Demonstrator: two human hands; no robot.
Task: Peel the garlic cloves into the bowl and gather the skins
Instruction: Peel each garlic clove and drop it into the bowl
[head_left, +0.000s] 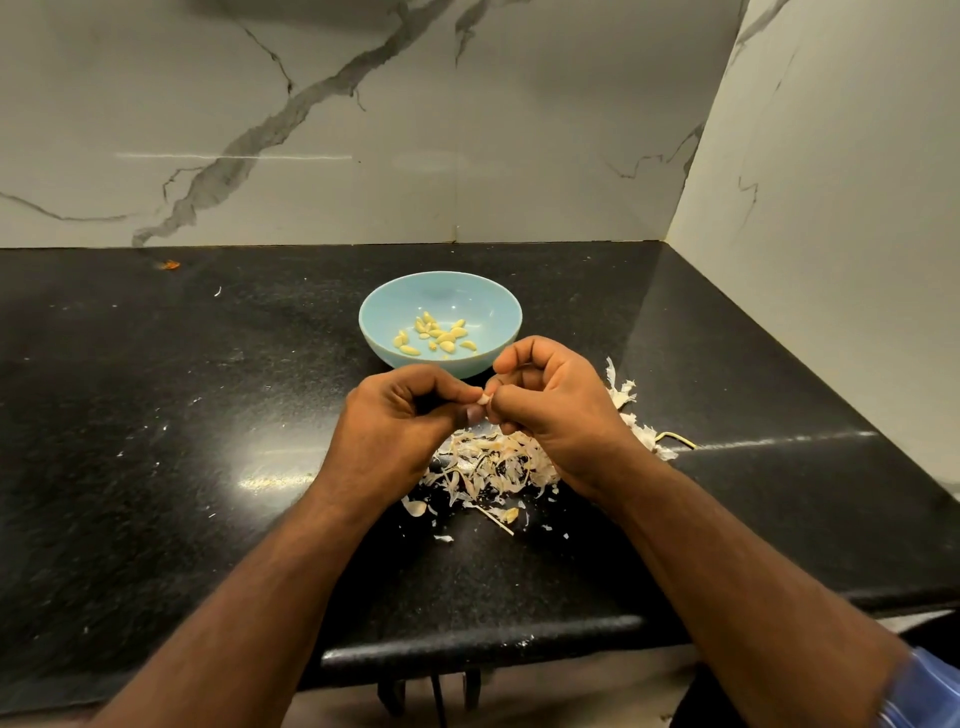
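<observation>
Both hands curled — left hand (395, 415) | right hand (550, 400) | pinching garlic clove (484, 399)

A black speckled stone surface (156, 415) runs into a corner; white marble wall (363, 130) with grey veins stands behind it, a plainer marble wall (831, 234) along its right edge; overhead light glares off the polished left part

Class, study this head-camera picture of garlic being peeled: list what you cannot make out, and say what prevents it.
- Garlic clove: mostly hidden between the left hand and right hand; how far it is peeled is unclear.
- Skins: the right wrist covers part of the pile.
- Peeled cloves in the bowl: too small to count surely.
- Orange speck on the counter: too small to identify.
</observation>
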